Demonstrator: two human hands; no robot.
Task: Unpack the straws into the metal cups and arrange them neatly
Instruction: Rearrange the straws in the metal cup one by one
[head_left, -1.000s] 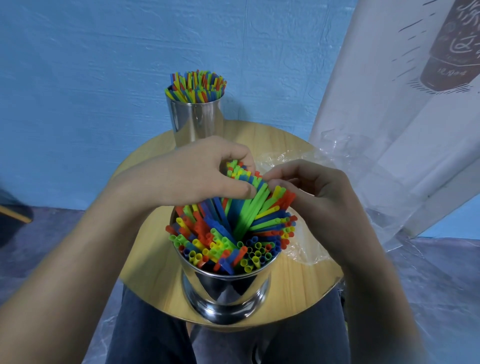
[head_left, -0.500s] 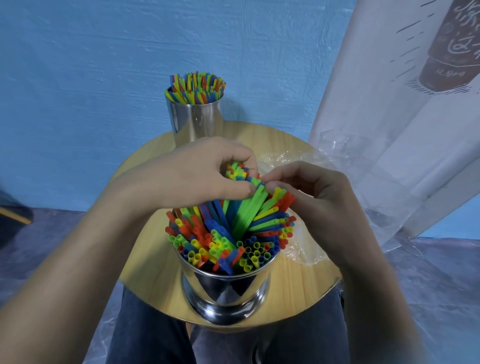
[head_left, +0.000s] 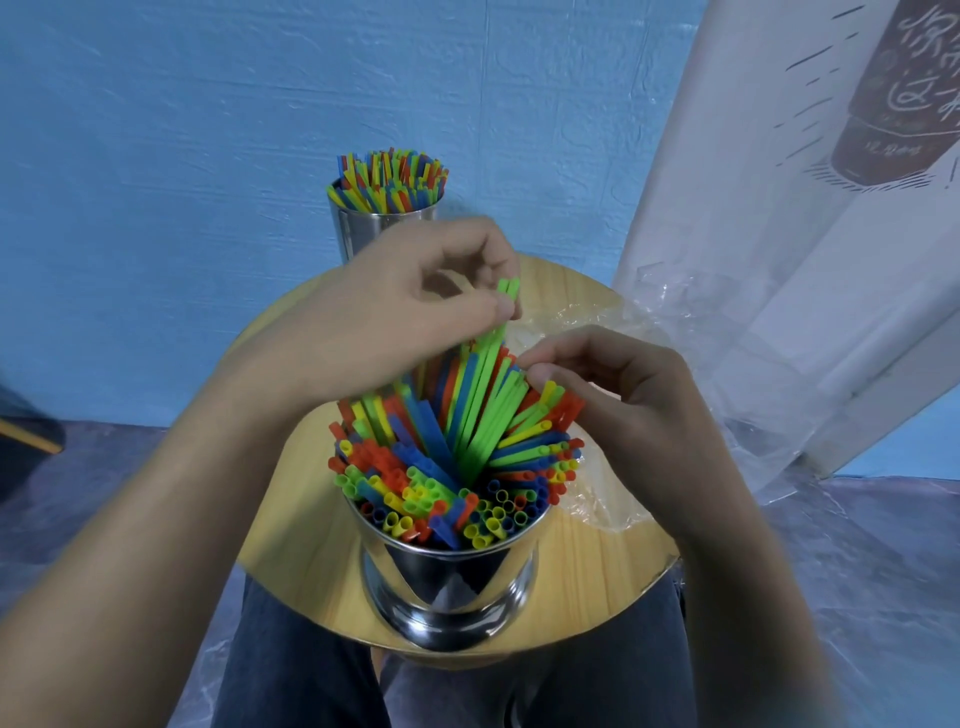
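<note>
A blue wall (head_left: 208, 156) and a white printed banner (head_left: 779, 234), leaning in from the right, frame a small round wooden table (head_left: 597, 561) set over the knees of a seated person in dark trousers (head_left: 311, 675). Both forearms reach in from below. The left hand (head_left: 415, 312) is raised above the table's middle, thumb and fingers pinched on the upper ends of a couple of green straws (head_left: 508, 288) that rise above the rest of the bundle. The right hand (head_left: 623, 395) sits just beside it and lower, fingers curled, thumb and forefinger tips meeting at the tops of the straws on the far right side; whether it actually grips one cannot be made out. A crumpled clear plastic wrapper (head_left: 675, 322) lies on the table's right side, partly under the right hand. At the near edge stands a metal cup (head_left: 447, 587) packed with red, blue, yellow and green straws (head_left: 441, 467), fanned outward and uneven. A second metal cup (head_left: 363, 228) stands at the far edge against the wall, its own straws (head_left: 387, 182) upright and level.
</note>
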